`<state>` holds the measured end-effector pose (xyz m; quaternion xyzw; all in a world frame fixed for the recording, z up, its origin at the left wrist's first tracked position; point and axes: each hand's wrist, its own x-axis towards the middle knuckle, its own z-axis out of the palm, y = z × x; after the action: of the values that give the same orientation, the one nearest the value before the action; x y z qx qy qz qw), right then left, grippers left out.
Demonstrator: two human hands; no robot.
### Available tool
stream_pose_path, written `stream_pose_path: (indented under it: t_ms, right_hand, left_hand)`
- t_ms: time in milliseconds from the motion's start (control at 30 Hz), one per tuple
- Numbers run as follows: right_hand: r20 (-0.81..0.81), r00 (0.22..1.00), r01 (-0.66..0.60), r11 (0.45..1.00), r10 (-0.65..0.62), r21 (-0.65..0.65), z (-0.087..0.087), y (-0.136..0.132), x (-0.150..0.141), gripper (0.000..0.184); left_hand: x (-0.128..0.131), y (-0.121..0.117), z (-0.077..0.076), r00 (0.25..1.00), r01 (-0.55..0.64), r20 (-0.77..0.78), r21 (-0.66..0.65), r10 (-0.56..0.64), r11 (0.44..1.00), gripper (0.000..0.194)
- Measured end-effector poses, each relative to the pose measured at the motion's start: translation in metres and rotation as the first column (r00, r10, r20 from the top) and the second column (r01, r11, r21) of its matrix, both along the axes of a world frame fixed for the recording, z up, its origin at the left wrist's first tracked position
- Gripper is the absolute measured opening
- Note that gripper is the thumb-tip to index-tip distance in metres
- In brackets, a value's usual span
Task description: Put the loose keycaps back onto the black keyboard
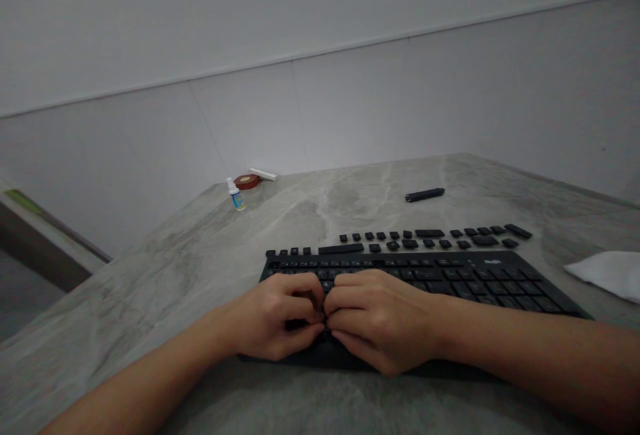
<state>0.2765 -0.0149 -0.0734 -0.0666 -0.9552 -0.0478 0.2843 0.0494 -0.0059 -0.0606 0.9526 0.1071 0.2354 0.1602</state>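
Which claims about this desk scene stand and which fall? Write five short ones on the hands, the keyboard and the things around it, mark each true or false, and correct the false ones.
1. The left hand and right hand are both at the keyboard. True.
2. The loose keycaps lie between the keyboard and the wearer. False: they lie beyond the keyboard's far edge.
3. The spray bottle is to the right of the keyboard. False: it is far back, to the left.
4. A white item lies to the right of the keyboard. True.
5. The right hand holds the slim black object. False: that lies on the table, beyond the loose keycaps.
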Motion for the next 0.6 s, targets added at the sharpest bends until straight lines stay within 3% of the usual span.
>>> stream_pose_path:
  t_ms: [167,600]
  right_hand:
    - [0.019,1.0,0.01,1.0,-0.009,-0.027,-0.0005,0.001,0.0005,0.026]
    - [0.194,0.969,0.192,0.956,-0.149,-0.221,0.007,-0.0073,-0.0061,0.017]
  left_hand:
    - [-0.0006,0.0014,-0.0007,0.999,0.038,-0.004,0.121,-0.037,0.992,0.017]
    - [0.0051,-0.0026,0.0004,0.998,-0.041,-0.045,0.149,0.048,0.988,0.025]
